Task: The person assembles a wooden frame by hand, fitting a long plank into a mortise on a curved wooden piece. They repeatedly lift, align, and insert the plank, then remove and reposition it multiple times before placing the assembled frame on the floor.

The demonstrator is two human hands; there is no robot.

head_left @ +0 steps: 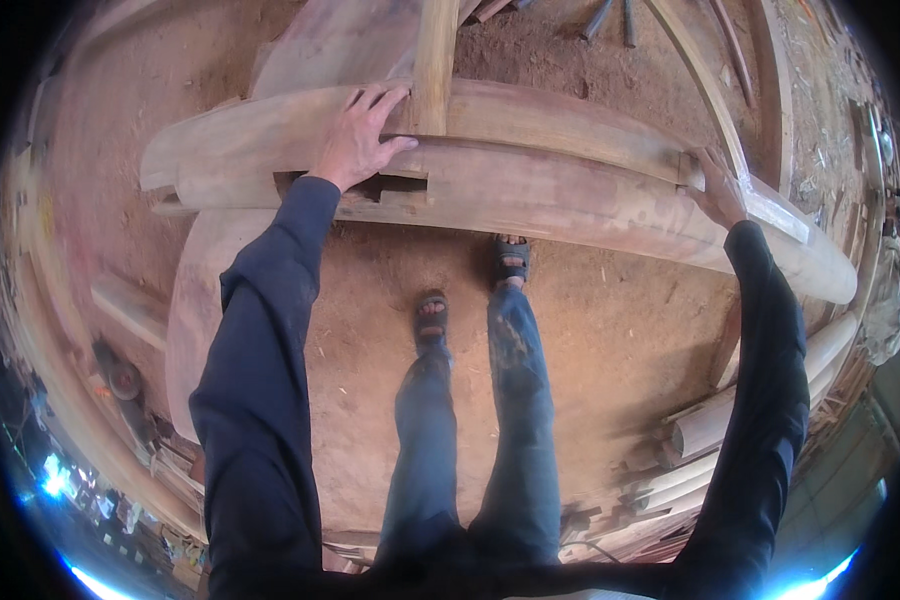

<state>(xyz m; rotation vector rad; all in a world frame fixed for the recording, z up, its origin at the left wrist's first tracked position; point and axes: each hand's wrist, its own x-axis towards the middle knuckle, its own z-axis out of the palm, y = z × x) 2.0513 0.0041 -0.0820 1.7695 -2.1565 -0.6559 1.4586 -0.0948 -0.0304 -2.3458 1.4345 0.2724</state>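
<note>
A long curved wooden piece (550, 118) lies along the far side of a thick rounded wooden beam (560, 190), with a narrow dark gap between them. My left hand (355, 140) rests on the wood left of the middle, fingers spread and thumb apart, just above a dark cut-out slot in the beam. At the right, my right hand (715, 190) is closed around the end of the curved piece; part of its grip is hidden. A pale wooden bar (436, 70) meets the curved piece beside my left fingertips.
Beneath the beam's left part lies a broad wooden slab (215, 265). A thin curved strip (705, 80) reaches the beam near my right hand. An angle grinder (123, 378) sits at left. Rounded timbers (705, 430) are stacked at lower right. My sandalled feet stand on brown ground.
</note>
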